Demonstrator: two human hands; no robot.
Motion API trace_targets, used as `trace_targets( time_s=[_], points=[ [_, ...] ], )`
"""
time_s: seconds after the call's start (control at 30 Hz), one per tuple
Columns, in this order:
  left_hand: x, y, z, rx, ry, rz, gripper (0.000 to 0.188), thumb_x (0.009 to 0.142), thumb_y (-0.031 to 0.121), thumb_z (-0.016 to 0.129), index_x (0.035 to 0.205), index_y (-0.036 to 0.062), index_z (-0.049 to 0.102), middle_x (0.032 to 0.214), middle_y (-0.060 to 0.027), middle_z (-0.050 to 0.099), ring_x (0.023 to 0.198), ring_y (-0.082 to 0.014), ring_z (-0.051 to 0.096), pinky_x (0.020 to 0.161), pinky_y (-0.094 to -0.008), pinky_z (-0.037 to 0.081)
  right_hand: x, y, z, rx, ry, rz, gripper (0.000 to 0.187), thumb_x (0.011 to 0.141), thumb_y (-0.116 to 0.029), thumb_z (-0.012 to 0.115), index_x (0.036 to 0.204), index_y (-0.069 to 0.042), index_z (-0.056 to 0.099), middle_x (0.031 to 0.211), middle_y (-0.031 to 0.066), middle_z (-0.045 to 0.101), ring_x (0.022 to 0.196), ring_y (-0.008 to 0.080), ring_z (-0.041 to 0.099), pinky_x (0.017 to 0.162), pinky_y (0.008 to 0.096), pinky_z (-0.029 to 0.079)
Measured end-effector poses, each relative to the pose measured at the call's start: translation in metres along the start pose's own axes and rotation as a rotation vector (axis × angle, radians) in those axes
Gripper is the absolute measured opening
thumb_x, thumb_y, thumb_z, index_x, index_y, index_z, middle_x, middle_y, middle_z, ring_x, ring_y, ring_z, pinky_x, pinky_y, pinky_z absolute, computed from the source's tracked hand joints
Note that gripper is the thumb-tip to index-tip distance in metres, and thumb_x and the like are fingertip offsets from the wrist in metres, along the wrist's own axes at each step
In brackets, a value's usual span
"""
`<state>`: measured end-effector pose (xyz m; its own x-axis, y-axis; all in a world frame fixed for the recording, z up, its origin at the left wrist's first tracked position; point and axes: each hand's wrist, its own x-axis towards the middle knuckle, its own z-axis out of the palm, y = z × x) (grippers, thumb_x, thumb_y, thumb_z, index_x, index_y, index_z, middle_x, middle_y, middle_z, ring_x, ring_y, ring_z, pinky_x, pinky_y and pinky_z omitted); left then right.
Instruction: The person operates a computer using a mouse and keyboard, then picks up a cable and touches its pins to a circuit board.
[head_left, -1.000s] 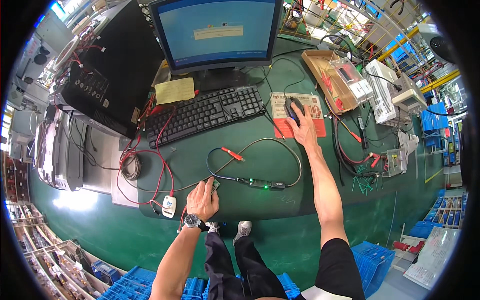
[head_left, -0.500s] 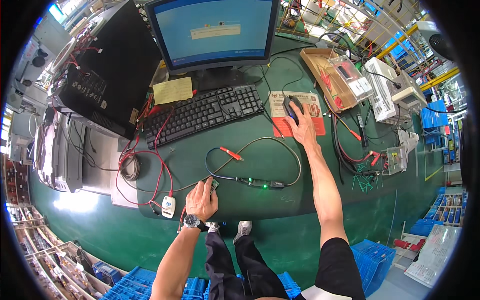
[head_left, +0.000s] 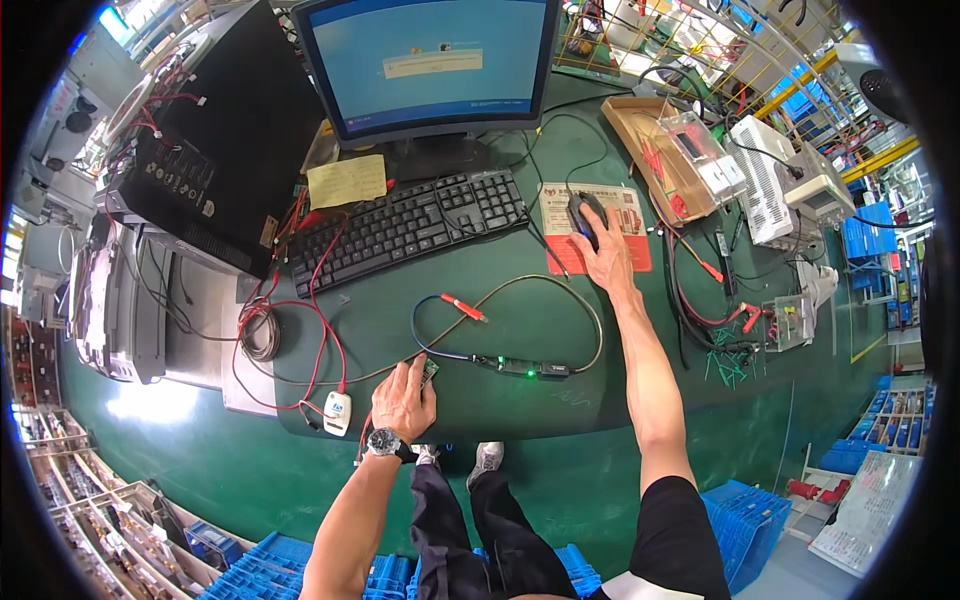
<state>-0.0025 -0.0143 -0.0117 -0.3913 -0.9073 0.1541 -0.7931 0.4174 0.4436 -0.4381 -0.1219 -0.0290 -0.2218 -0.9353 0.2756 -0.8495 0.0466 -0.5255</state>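
My right hand (head_left: 608,258) rests over a black computer mouse (head_left: 581,218), which sits on a white and red printed mouse pad (head_left: 628,256). Near the front edge of the table, my left hand (head_left: 403,402) has its fingers bent over a small green circuit board (head_left: 430,371); most of the board is hidden under the hand. Just beyond that hand, a blue cable runs to a small adapter board (head_left: 517,366) with a lit green light. A red-tipped lead (head_left: 463,308) lies inside the cable loop. Left of the hand is a small white device (head_left: 337,412) on a red wire.
A black keyboard (head_left: 410,228) lies below the lit monitor (head_left: 425,70). A computer tower (head_left: 195,150) stands at left, beside a coiled cable (head_left: 261,335). To the right are a cardboard tray (head_left: 640,150), a clear box (head_left: 790,322) and scattered green sticks (head_left: 725,367).
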Motion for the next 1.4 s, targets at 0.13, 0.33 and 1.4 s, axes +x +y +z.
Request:
trace_targets(
  time_s=[0.13,0.33,1.4],
  points=[
    [0.0,-0.0003,-0.0012,-0.004,0.004,0.003,0.054,0.085,0.011,0.069,0.139,0.0061,0.062,0.099,-0.015,0.064,0.088,-0.0364,0.068,0.078,-0.047,0.056,0.0,-0.0045,-0.0021,0.02,-0.02,0.006,0.058,0.101,-0.036,0.072,0.154,-0.02,0.055,0.157,0.0354,0.043,0.137,0.0544,0.053,0.11,0.0534,0.051],
    [0.0009,0.0007,-0.0019,-0.016,0.002,0.003,0.054,0.086,0.011,0.069,0.139,0.006,0.062,0.101,-0.0156,0.065,0.089,-0.0363,0.069,0.079,-0.047,0.057,-0.0002,-0.0021,-0.0004,-0.013,0.012,-0.025,0.057,0.1,-0.035,0.073,0.153,-0.019,0.056,0.154,0.0315,0.047,0.129,0.0534,0.059,0.105,0.0533,0.053],
    [-0.0016,-0.0034,0.0028,0.011,0.0,-0.009,0.052,0.086,0.014,0.069,0.137,0.0069,0.063,0.101,-0.0157,0.065,0.088,-0.0361,0.069,0.077,-0.0474,0.057,-0.0029,-0.0069,-0.002,-0.039,0.017,-0.095,0.062,0.099,-0.035,0.073,0.155,-0.02,0.053,0.151,0.0317,0.047,0.127,0.0539,0.059,0.103,0.0539,0.054]
  ],
)
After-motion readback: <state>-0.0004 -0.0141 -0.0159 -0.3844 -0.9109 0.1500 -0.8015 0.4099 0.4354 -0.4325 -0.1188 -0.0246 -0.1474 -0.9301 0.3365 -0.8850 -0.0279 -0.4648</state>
